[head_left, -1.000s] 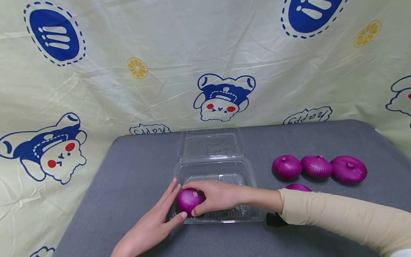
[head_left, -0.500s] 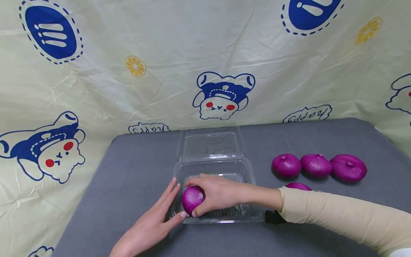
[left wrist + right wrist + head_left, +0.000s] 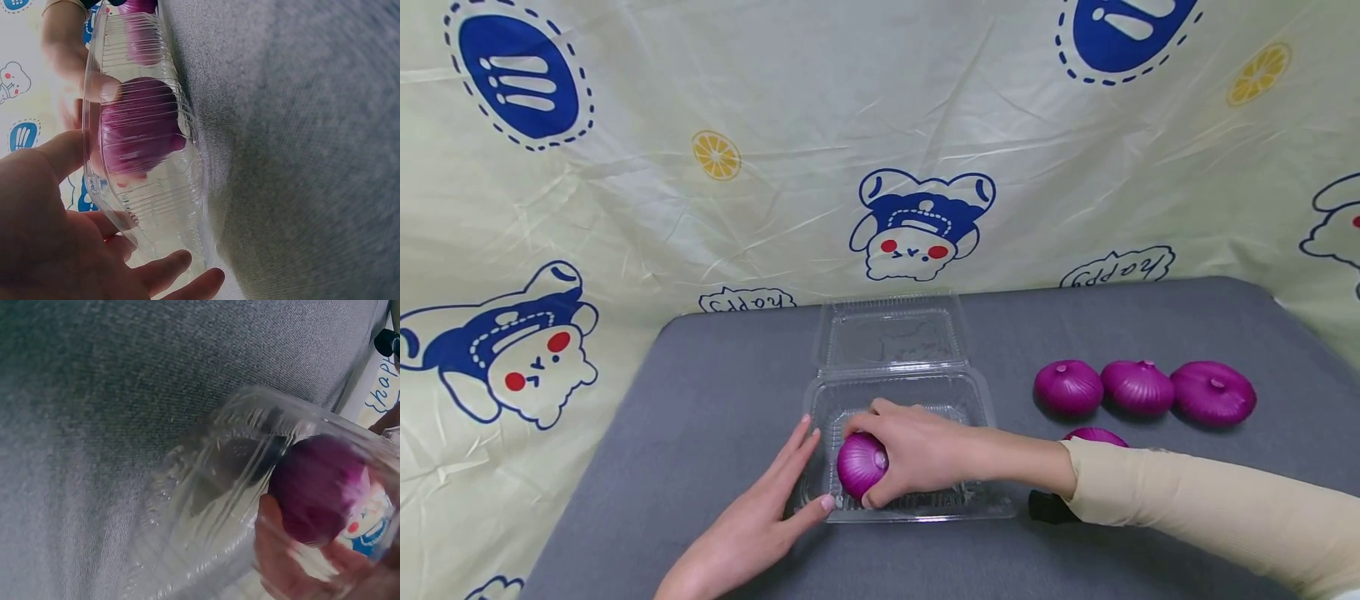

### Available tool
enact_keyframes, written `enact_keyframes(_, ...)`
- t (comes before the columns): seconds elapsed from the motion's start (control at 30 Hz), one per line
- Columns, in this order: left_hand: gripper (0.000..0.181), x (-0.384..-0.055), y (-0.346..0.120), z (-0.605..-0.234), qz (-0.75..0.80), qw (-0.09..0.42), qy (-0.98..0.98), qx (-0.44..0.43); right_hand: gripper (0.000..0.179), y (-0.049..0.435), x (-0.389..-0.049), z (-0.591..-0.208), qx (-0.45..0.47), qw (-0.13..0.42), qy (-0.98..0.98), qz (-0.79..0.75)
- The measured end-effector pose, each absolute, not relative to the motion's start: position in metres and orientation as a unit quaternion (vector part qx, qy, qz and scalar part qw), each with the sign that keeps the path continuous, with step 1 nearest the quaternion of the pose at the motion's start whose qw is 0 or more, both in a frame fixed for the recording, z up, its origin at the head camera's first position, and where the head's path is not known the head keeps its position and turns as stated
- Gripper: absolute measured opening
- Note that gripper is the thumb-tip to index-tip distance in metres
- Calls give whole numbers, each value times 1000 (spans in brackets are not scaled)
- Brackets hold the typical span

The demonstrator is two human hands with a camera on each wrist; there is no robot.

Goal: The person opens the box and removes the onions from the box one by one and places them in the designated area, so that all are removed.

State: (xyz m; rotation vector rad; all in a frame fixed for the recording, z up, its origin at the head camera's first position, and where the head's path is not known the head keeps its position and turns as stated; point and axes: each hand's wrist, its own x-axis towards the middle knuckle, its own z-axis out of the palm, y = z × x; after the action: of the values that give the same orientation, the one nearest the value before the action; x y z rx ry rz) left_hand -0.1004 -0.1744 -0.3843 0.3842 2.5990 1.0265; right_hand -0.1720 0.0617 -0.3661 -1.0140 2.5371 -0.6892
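My right hand grips a purple onion, thumb on the near side and fingers over the far side. It holds the onion within the left half of a clear plastic clamshell box, whose lid lies folded back. The left hand rests at the box's left end, fingers extended and thumb at the front left corner. Through the ribbed clear wall, the left wrist view shows the same onion. In the right wrist view, fingers curl against the onion.
Right of the box, three purple onions sit in a row: a left one, a middle one and a right one. Another onion is partly hidden by the right forearm. A patterned curtain hangs behind the grey table.
My right hand and the onion have shifted right, away from the box's left end, and the onion's pale tip has turned toward the right. My left hand stays almost still.
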Motion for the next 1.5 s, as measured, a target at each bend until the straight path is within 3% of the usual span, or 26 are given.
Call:
enact_keyframes(0.83, 80, -99, -175, -384, 339, 147, 920, 131, 76, 130, -131, -317, -270, 131, 900, -317)
enact_keyframes(1.5, 79, -96, -174, -381, 343, 143, 918, 136, 70, 203, -94, -310, -205, 36, 891, -403)
